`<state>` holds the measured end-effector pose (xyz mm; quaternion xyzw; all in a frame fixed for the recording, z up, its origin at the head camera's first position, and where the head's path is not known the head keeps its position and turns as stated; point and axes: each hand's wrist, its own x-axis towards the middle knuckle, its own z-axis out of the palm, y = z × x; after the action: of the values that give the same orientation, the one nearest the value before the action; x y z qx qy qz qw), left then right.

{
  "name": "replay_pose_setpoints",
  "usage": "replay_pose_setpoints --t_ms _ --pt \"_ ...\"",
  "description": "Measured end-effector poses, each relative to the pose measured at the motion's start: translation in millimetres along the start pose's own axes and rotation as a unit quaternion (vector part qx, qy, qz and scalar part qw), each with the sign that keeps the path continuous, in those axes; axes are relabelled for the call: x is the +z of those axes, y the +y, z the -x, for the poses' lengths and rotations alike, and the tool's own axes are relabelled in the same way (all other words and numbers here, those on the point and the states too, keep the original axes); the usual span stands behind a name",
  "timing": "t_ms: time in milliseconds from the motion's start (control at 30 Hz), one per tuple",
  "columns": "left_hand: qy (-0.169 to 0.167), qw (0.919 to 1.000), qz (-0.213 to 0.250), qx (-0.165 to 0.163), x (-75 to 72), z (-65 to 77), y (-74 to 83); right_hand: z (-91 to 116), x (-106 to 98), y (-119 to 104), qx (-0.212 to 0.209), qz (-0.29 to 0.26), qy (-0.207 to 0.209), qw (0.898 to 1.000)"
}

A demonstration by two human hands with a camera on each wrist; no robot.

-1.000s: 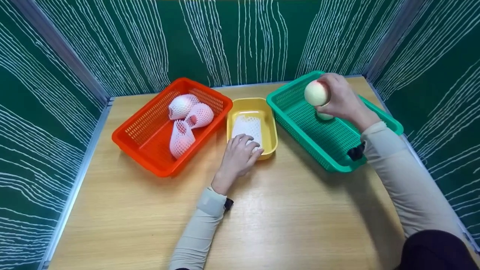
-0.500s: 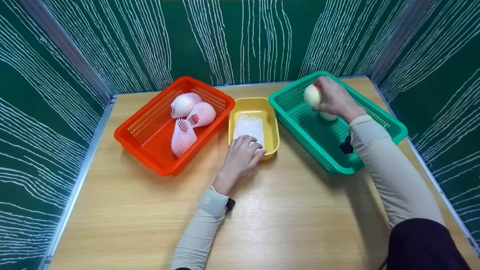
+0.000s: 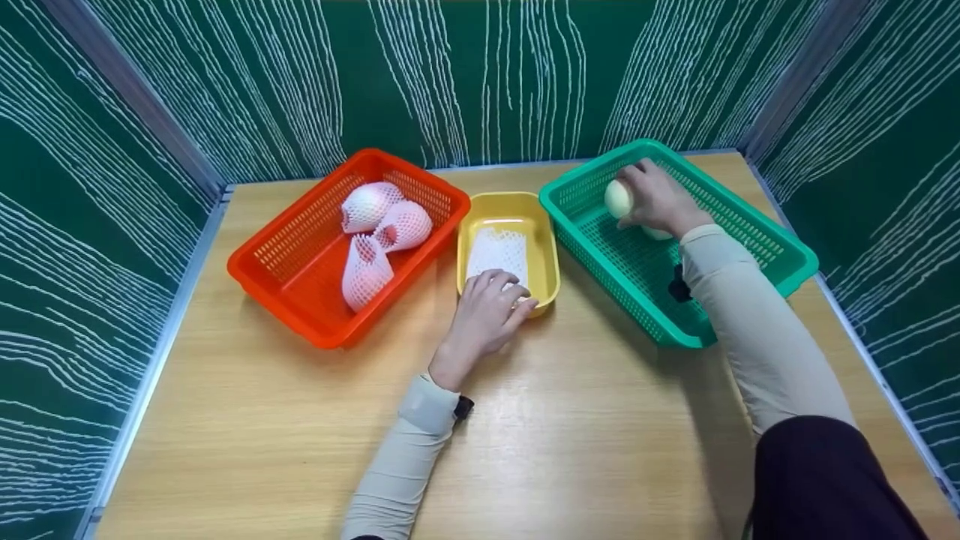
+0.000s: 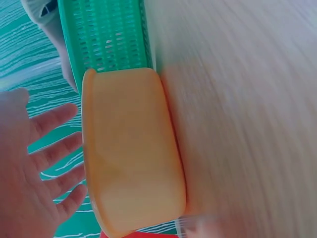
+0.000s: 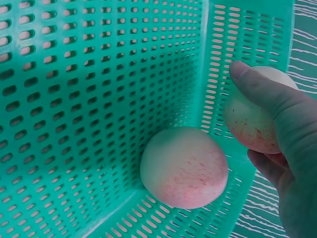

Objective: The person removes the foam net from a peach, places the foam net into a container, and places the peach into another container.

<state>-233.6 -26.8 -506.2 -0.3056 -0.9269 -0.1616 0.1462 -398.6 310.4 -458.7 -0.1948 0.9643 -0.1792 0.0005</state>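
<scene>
The right hand [image 3: 660,199] sinks lower — pinching a peach [image 5: 251,121] — into the green basket [image 3: 626,261] near the tabletop's [image 3: 600,435] far-right corner; left hand [image 3: 484,311] spread over yellow tray [image 3: 543,259].

The head view looks forward and down over the table [image 3: 570,435]; the left-wrist view, turned sideways, closely faces the tub [image 4: 133,153]; the right-wrist view peers into the green basket [image 5: 99,74], also upper left in the left-wrist frame.

No words, labels, brands, numbers or signs can be read; thin white wavy lines [image 3: 660,82] on dark green flat panels [image 3: 466,75], upper frame, form no letters.
</scene>
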Motion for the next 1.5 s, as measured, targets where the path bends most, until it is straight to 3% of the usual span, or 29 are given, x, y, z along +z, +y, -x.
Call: replay_pose_setpoints --t_ms 567,867,1500 --pt "-0.018 0.9998 0.005 -0.006 -4.6 0.2 0.3 -14.2 22.5 7.3 0.048 0.024 -0.053 0.997" --pt "0.013 0.9998 -0.01 0.007 -3.2 0.1 0.3 -17.1 25.8 10.8 0.059 0.04 -0.073 0.995" --pt "-0.023 0.9997 -0.005 -0.006 -3.3 0.4 2.8 -14.9 26.9 11.0 0.06 0.037 -0.079 0.994"
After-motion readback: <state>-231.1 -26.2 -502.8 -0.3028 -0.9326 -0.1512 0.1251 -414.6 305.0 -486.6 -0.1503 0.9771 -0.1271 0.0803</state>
